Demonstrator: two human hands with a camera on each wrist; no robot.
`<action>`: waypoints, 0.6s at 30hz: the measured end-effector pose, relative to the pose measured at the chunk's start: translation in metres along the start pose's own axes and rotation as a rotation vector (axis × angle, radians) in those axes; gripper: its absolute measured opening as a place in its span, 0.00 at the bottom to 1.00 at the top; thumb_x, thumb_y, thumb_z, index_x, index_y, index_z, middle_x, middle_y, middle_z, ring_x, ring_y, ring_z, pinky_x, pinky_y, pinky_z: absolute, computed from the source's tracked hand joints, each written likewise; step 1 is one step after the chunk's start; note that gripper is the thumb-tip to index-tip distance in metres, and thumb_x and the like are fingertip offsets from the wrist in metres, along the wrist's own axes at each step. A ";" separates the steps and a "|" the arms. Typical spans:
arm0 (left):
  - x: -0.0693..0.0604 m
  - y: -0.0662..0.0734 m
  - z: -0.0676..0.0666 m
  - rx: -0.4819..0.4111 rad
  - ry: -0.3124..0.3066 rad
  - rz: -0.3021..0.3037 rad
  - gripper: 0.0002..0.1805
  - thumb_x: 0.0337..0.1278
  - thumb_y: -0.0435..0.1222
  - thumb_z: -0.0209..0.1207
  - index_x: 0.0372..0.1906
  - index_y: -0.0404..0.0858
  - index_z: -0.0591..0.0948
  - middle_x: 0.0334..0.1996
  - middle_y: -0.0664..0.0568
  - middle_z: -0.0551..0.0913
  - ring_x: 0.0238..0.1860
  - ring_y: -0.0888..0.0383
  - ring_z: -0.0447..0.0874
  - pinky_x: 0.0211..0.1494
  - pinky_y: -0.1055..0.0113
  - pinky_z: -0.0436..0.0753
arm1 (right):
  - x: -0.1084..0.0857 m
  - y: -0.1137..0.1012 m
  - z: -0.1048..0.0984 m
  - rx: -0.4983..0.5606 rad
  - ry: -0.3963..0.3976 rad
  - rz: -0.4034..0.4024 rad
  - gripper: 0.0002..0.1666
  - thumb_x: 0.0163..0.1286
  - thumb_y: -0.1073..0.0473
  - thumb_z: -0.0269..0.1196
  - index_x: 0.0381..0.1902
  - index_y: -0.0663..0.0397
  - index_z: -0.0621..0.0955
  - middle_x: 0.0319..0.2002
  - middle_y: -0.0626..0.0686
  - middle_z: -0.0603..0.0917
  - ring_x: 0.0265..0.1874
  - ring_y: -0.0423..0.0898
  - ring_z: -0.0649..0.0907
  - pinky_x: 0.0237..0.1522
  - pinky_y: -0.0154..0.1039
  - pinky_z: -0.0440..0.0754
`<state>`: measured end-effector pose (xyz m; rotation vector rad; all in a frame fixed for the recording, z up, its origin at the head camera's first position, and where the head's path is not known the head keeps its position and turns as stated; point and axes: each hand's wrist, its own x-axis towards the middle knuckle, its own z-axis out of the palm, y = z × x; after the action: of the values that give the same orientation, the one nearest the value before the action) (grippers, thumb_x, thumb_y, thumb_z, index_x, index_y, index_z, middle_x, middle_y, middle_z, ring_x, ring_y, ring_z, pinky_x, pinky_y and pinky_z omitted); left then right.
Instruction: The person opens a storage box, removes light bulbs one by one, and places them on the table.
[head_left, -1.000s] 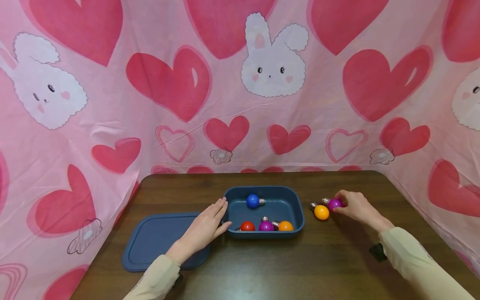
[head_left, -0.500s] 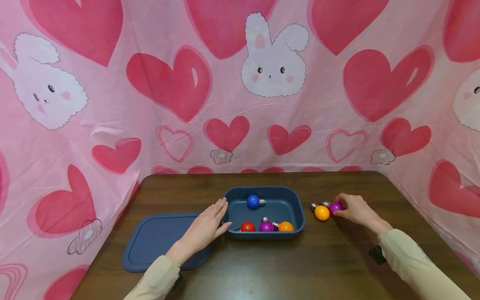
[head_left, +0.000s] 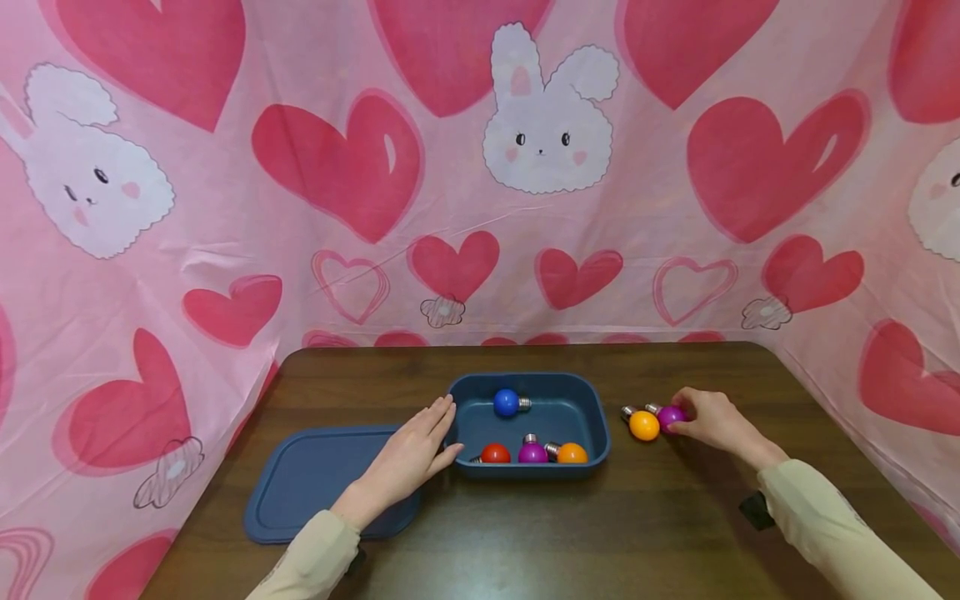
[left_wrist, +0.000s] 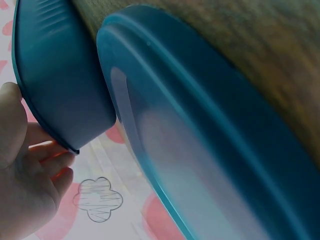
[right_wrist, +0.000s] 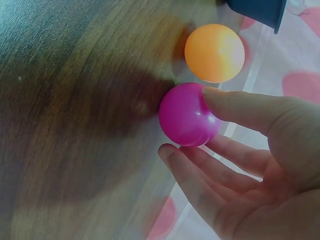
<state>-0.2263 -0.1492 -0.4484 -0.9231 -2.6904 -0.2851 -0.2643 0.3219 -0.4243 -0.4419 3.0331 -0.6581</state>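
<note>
My left hand [head_left: 408, 446] rests with straight fingers against the left rim of a dark blue box [head_left: 525, 469]. Inside that box lie a blue light bulb [head_left: 506, 403], a red bulb [head_left: 495, 453], a purple bulb [head_left: 532, 452] and an orange bulb [head_left: 572, 453]. Right of the box, my right hand [head_left: 716, 423] pinches another purple light bulb [right_wrist: 187, 115] between thumb and fingers, at the table surface. Beside it lies a second orange bulb [head_left: 643, 426]. In the right wrist view the metal bases of these two bulbs are hidden.
A flat dark blue lid [head_left: 322, 475] lies on the wooden table [head_left: 540, 542], left of the box and partly under my left forearm. A pink cloth [head_left: 457, 208] with hearts and rabbits hangs behind and at both sides of the table.
Over the last second my right hand and the purple bulb have shifted slightly toward me, and the hand has hardly moved in the last half second. My left hand stays on the box.
</note>
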 end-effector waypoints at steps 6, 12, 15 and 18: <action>0.000 0.000 0.000 0.006 0.000 -0.003 0.35 0.60 0.50 0.54 0.66 0.34 0.63 0.66 0.44 0.61 0.67 0.52 0.57 0.64 0.58 0.61 | -0.001 -0.001 -0.001 0.001 -0.005 0.001 0.21 0.51 0.61 0.70 0.39 0.69 0.77 0.33 0.60 0.81 0.30 0.53 0.78 0.37 0.52 0.80; 0.000 -0.001 0.001 0.009 0.004 0.000 0.35 0.60 0.50 0.54 0.66 0.33 0.64 0.66 0.44 0.62 0.66 0.52 0.57 0.64 0.58 0.61 | -0.001 -0.003 -0.001 0.011 -0.018 0.004 0.21 0.51 0.62 0.70 0.39 0.69 0.77 0.34 0.61 0.81 0.32 0.55 0.79 0.38 0.53 0.80; 0.001 -0.001 0.001 0.007 0.002 -0.001 0.35 0.60 0.50 0.54 0.66 0.33 0.64 0.66 0.44 0.62 0.66 0.52 0.57 0.64 0.58 0.61 | -0.002 -0.004 -0.002 0.011 -0.017 0.006 0.21 0.51 0.62 0.70 0.39 0.69 0.77 0.35 0.61 0.81 0.33 0.56 0.79 0.39 0.53 0.80; 0.000 -0.001 0.001 0.006 0.002 -0.002 0.35 0.60 0.50 0.54 0.66 0.33 0.64 0.66 0.44 0.62 0.66 0.51 0.58 0.64 0.58 0.61 | -0.002 -0.004 -0.002 0.004 -0.013 0.002 0.21 0.51 0.62 0.70 0.39 0.69 0.77 0.35 0.62 0.81 0.33 0.57 0.79 0.39 0.54 0.79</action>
<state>-0.2273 -0.1493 -0.4494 -0.9181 -2.6889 -0.2788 -0.2612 0.3200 -0.4206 -0.4416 3.0193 -0.6578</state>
